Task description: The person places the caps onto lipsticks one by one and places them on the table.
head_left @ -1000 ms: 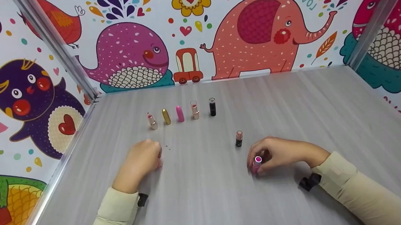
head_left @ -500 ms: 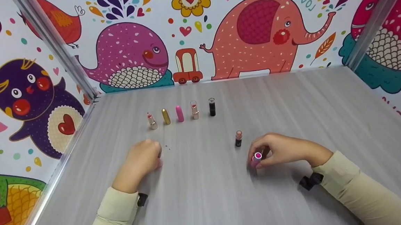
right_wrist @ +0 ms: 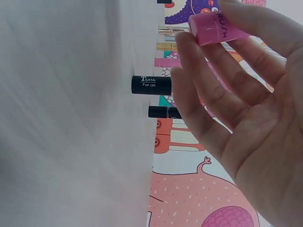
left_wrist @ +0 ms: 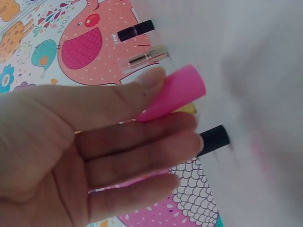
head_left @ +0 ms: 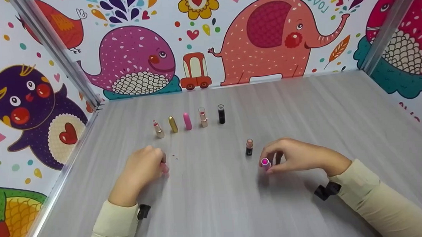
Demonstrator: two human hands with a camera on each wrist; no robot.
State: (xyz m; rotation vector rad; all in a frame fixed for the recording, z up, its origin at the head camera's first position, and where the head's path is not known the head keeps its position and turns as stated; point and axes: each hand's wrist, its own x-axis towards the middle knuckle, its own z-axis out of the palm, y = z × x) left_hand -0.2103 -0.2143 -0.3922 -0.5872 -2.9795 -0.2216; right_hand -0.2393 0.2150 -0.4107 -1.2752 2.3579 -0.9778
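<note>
My right hand [head_left: 290,155] pinches an uncapped pink lipstick [right_wrist: 220,29], its magenta tip facing up in the head view. The tube's base is raised off the table, and lettering ending in "RUSH" shows on its side. Just left of these fingers stands a black lipstick with a clear top [head_left: 249,148]. My left hand [head_left: 142,170] is low over the left of the table. In the left wrist view its thumb and index finger pinch a plain pink cap [left_wrist: 182,90]; the other fingers extend loosely. The cap is mostly hidden in the head view.
A row of upright lipsticks stands farther back: rose-gold [head_left: 158,129], gold [head_left: 173,124], pink [head_left: 187,121], clear-topped [head_left: 203,118] and black [head_left: 221,115]. Small specks [head_left: 175,157] dot the grey table [head_left: 216,202]. Cartoon-printed panels [head_left: 138,60] wall the back and sides.
My right hand has raised the pink lipstick slightly off the table and tipped its open end toward the camera. The left hand has barely moved; the head view has shifted a little.
</note>
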